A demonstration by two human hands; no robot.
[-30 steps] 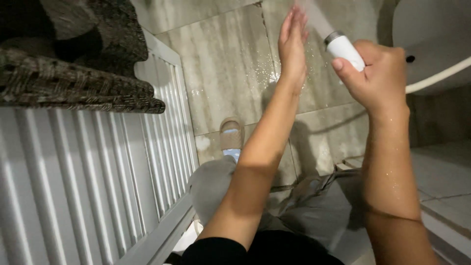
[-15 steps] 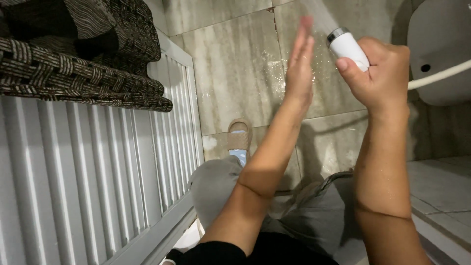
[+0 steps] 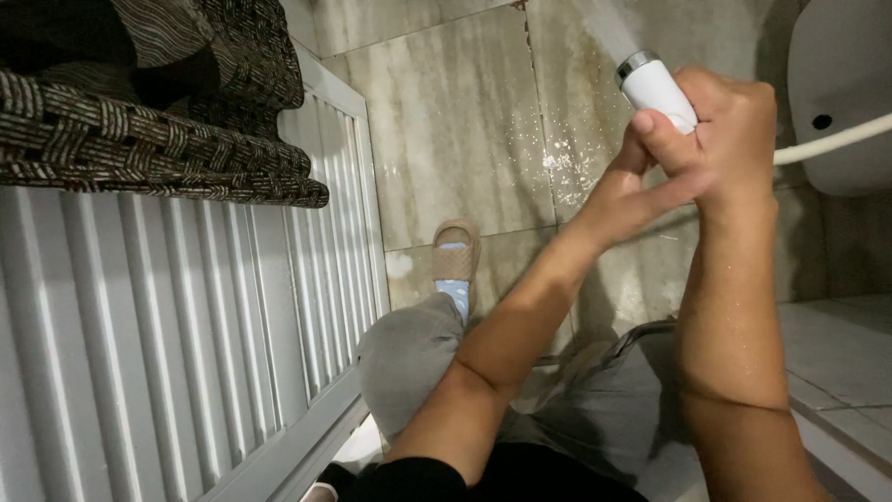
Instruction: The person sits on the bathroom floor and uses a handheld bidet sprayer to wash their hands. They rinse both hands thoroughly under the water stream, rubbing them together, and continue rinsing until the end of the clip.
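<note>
The white spray nozzle (image 3: 656, 88) sits high in the right hand (image 3: 734, 121), fingers wrapped tight around its body, thumb laid along the side; a pale hose (image 3: 832, 141) trails off rightward; it looks light, rigid and likely slick when wet, best gripped around the barrel below the metal tip. The left hand (image 3: 623, 200) is flat, fingers pressed together, touching the right beneath the nozzle. Below, wet stone floor tiles (image 3: 455, 139) glisten; a slippered foot (image 3: 455, 265) rests there; a white slatted panel (image 3: 186, 316) runs along the left, dark woven cloth (image 3: 139, 121) draped over its top.
</note>
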